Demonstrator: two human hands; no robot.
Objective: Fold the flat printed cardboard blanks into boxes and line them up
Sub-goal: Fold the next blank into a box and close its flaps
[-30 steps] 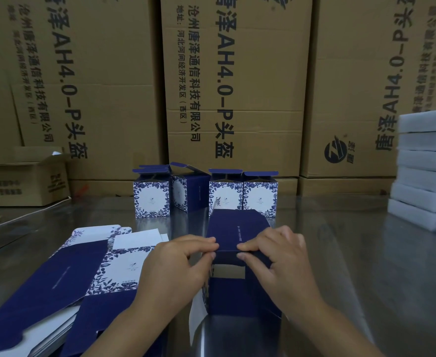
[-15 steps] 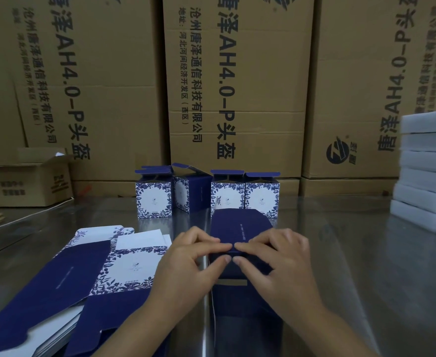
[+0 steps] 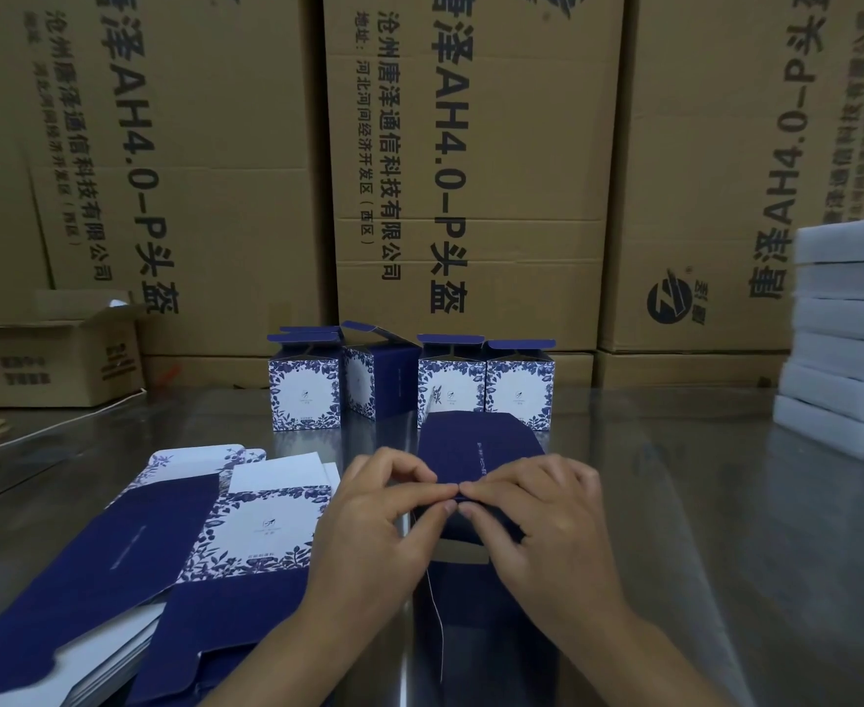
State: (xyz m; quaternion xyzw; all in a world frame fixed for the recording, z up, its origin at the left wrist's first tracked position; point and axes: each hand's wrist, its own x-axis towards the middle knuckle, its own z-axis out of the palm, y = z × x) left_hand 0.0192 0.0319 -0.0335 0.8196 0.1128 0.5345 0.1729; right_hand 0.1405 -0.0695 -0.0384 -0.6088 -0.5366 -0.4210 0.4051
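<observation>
Two hands meet at the near end of a dark blue half-formed cardboard box [image 3: 475, 446], which lies lengthwise on the shiny metal bench [image 3: 700, 502]. The left hand [image 3: 384, 523] and the right hand [image 3: 537, 528] each pinch the folded end flap, forefinger above and thumb below, with their tips touching at the middle of the edge. The grip seems meant to press the flap evenly along its crease so that it tucks in square. I judge the step to be closing one end of the box. A paler strip below the thumbs is probably the bare inner board of a flap not yet tucked.

Just left of the box lies a stack of flat blue-and-white floral printed blanks [image 3: 164, 543], within easy reach for the next pick. Farther back, four folded blue-and-white floral boxes [image 3: 307, 387] stand upright in a row, top flaps open and one turned at an angle. Set there, they are out of the way of the folding. Tall brown corrugated cartons [image 3: 470, 170] stand behind them. A stack of white foam slabs [image 3: 838, 324] sits at the right edge, well apart from the work.
</observation>
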